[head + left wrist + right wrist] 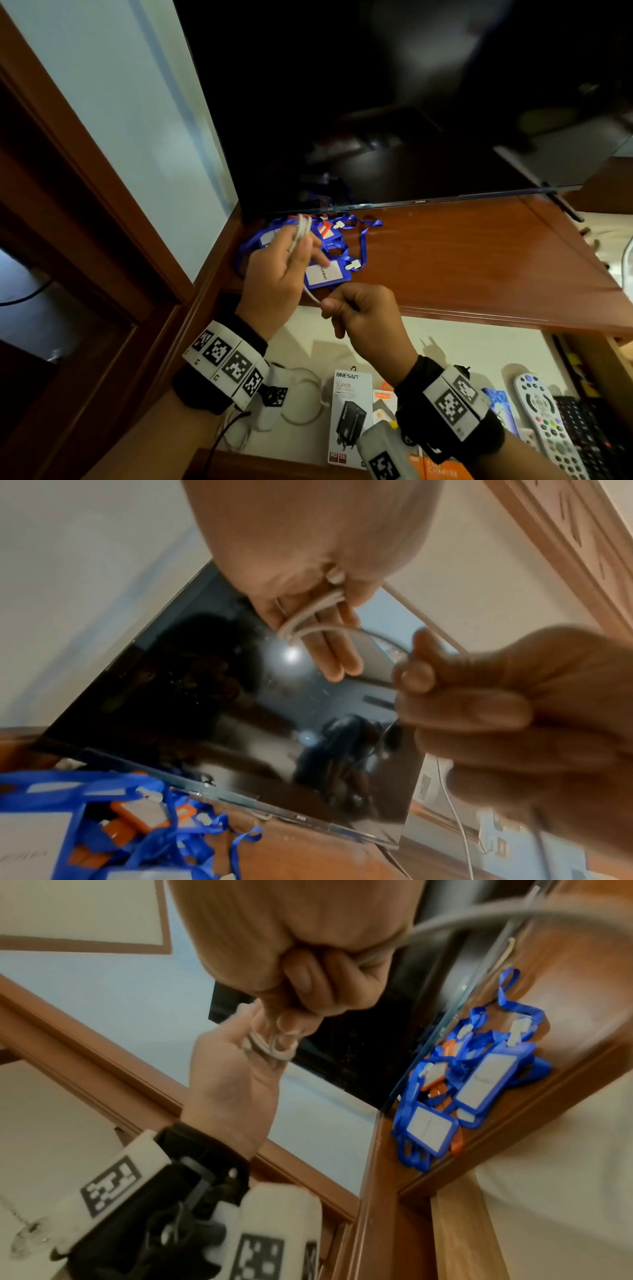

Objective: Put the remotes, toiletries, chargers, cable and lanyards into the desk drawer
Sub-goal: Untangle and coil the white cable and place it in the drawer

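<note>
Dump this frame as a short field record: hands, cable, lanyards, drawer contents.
left hand: left hand holds a bundle of white cable loops
right hand: right hand pinches the cable's free end
lanyards: blue strap lanyards with badge holders piled on the brown wooden desk top, under the black TV screen
drawer: open white-lined desk drawer holds a boxed black charger and a grey remote with coloured buttons
state: cable not yet in drawer
</note>
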Available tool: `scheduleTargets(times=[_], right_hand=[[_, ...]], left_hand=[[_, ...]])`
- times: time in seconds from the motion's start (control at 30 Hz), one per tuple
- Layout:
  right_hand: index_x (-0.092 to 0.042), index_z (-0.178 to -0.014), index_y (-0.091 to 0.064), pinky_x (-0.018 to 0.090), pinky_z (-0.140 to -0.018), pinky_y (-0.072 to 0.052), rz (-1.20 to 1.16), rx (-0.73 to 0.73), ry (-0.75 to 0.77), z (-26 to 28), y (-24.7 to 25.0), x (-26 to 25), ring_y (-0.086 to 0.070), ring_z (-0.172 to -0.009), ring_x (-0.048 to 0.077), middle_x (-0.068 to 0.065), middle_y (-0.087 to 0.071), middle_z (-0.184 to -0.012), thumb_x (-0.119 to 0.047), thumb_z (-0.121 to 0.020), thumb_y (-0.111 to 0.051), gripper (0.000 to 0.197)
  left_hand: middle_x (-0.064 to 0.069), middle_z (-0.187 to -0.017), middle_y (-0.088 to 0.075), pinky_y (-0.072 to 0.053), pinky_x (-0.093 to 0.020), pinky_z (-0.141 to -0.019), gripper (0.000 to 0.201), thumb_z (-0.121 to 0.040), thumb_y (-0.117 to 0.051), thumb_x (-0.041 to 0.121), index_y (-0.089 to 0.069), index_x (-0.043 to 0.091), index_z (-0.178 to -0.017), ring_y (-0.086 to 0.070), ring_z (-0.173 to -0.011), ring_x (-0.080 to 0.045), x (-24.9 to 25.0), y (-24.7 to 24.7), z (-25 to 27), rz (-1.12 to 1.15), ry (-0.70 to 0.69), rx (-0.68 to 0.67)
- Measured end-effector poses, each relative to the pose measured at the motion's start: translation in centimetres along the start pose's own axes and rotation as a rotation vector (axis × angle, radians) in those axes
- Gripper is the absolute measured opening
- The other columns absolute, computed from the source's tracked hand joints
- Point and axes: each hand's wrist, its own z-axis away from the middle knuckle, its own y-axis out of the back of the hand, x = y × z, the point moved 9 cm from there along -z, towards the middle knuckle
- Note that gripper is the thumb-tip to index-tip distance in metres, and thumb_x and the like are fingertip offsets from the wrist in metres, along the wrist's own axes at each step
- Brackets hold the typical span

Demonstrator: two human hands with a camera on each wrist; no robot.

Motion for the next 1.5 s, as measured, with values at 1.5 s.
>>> scheduleTargets(times=[1.5], right_hand=[[-0.014,-0.068,-0.069,0.021,-0.054,-0.038,0.420,0.061,0.114,3.5,-6.1,-2.7,-0.052,-0.056,0.010,-0.007,-0.059,-0.056,-0.029,-0.078,-0.065,0.018]], left_hand=[[-0.006,-0.061,-0.054,-0.051,-0.027,-0.068,0.034,-0.102,-0.034,0.025,-0.054,0.008,-0.081,-0.058,-0.065,-0.021,-4.7,4.6,2.8,0.692,0.343,-0.077]])
